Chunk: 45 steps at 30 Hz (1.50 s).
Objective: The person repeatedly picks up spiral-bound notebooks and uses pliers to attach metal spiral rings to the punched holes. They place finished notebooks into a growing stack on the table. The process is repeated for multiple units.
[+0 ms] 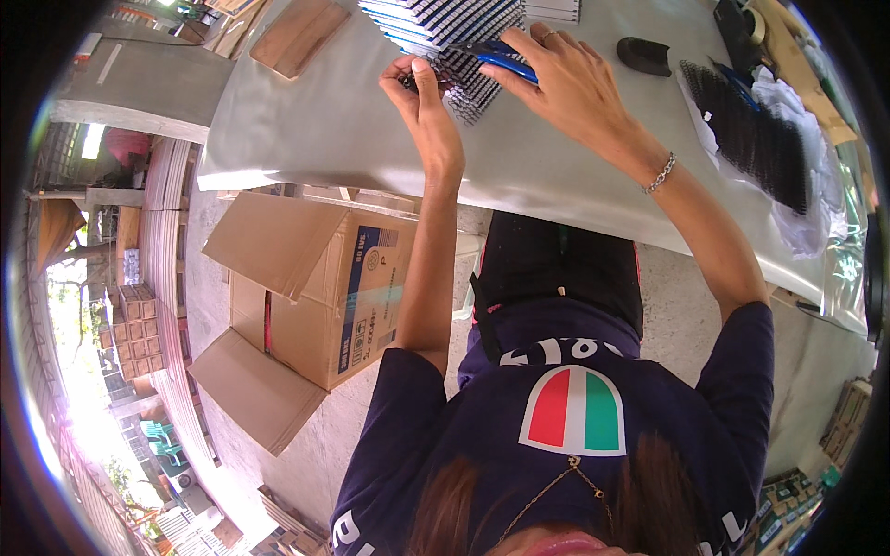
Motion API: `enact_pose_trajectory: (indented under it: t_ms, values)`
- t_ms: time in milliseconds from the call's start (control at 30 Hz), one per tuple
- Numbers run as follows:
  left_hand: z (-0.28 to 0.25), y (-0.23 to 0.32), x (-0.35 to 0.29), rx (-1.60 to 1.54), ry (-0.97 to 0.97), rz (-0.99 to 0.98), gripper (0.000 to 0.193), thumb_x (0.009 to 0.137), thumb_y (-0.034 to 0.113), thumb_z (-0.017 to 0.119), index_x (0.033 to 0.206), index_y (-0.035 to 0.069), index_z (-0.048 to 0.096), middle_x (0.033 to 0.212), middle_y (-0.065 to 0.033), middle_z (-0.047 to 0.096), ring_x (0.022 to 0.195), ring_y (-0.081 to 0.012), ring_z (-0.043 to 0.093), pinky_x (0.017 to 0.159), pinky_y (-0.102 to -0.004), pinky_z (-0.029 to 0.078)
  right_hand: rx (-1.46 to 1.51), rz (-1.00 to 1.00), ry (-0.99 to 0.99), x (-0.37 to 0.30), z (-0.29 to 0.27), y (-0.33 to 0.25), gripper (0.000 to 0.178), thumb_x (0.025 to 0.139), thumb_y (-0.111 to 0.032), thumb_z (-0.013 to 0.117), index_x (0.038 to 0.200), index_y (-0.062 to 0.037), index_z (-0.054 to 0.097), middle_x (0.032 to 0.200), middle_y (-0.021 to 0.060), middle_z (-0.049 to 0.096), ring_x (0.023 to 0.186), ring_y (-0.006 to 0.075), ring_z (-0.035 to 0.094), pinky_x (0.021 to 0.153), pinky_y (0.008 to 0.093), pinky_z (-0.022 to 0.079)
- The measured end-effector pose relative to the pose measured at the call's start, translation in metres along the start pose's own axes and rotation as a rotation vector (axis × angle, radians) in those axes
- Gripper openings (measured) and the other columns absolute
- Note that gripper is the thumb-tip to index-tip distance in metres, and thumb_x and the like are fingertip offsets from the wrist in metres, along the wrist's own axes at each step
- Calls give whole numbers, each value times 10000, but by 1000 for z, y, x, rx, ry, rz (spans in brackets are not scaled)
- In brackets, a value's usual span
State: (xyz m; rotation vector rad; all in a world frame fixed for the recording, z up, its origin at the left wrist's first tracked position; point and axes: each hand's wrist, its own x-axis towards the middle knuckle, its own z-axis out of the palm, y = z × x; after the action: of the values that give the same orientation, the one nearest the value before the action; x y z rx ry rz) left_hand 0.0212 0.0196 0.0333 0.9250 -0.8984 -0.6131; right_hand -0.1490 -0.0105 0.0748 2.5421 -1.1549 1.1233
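A stack of wire-bound notebooks [399,26] stands at the table's far edge, with dark wire coils along its near side. My left hand [428,107] is closed at the near corner of the stack, its thumb and fingers pinched on a bit of dark spiral wire [409,82]. From the right, my right hand [577,91] grips blue-handled pliers [508,63]. The pliers' dark jaws point left over the coils, just above my left fingertips. What lies between the jaws is too small to make out.
A brown wooden board [298,35] lies on the grey-covered table [324,130] at left. To the right are a dark curved piece [642,56] and a heap of black wire coils [756,139] on white plastic. An open cardboard box [315,269] stands below the table's front edge.
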Motion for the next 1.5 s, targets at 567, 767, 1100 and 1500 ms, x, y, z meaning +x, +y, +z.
enact_pose_trajectory:
  t_ms: [567, 767, 1100, 1500]
  values:
    - [-7, -1, -7, 195, -51, 58, 296, 1009, 239, 609, 1229, 62, 519, 1084, -24, 507, 964, -91, 491, 879, -273, 434, -108, -77, 81, -2, 13, -3, 464, 913, -501, 655, 1176, -120, 641, 1072, 188, 664, 988, 359, 649, 851, 508, 503]
    - [-7, -8, -4, 181, -71, 122, 264, 1022, 208, 588, 1223, 55, 513, 1099, -39, 536, 974, -91, 501, 899, -263, 424, -63, -75, 54, 0, 14, -4, 440, 915, -492, 655, 1137, -112, 656, 1019, 186, 689, 953, 347, 673, 837, 505, 514]
    - [-2, -1, -7, -23, -23, -32, 306, 1046, 285, 537, 1235, 54, 472, 1083, -50, 534, 965, -115, 507, 871, -286, 438, 33, 68, -49, -5, 5, -6, 442, 920, -503, 645, 1108, -104, 664, 820, 147, 709, 755, 330, 710, 712, 482, 552]
    - [-9, -10, -8, 104, -89, 8, 309, 1001, 165, 613, 1261, 67, 479, 1054, -32, 556, 938, -89, 496, 866, -254, 415, -44, -48, 28, -11, 21, 4, 504, 910, -521, 655, 1200, -109, 647, 1109, 192, 667, 1035, 361, 634, 830, 561, 487]
